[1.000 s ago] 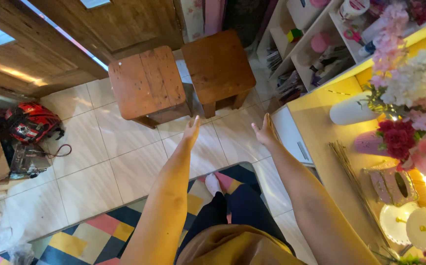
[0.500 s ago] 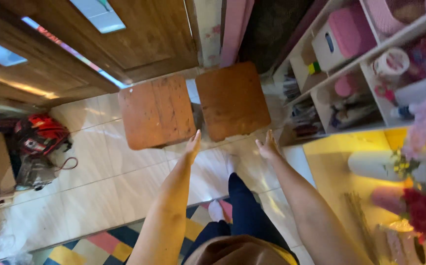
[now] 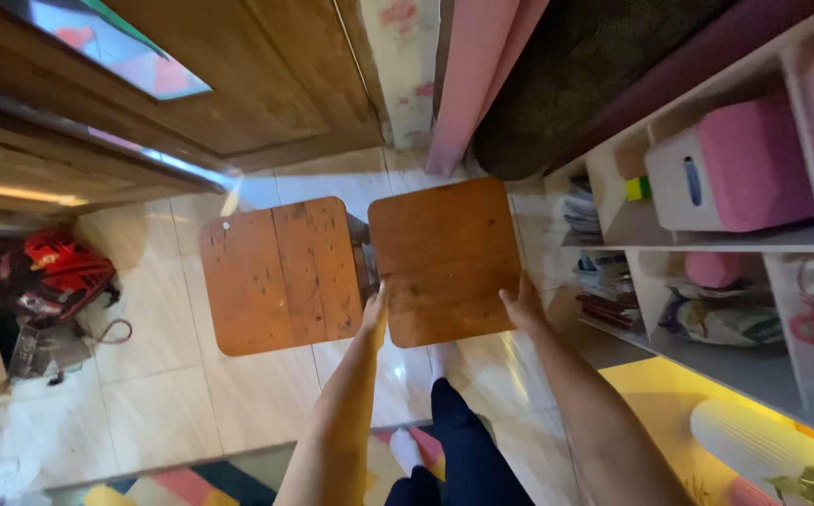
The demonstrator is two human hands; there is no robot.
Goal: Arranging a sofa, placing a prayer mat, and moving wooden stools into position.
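Note:
Two brown wooden stools stand side by side on the tiled floor. My left hand (image 3: 375,317) rests against the near left corner of the right stool (image 3: 442,253), in the gap between it and the left stool (image 3: 276,274). My right hand (image 3: 523,305) lies on the right stool's near right corner, fingers over its edge. Both hands touch that stool's seat, and whether they grip it I cannot tell. My legs in dark trousers and a white-socked foot show below.
A wooden door (image 3: 238,84) stands behind the stools, with a pink curtain (image 3: 477,75) to its right. A white shelf unit (image 3: 707,272) holding pink boxes and clutter is close on the right. A red helmet (image 3: 65,267) lies left. A yellow counter (image 3: 660,412) sits at lower right.
I have stepped forward off the patterned rug. Both hands moved from mid-air onto the near corners of the right stool. The flowers on the counter have left the view.

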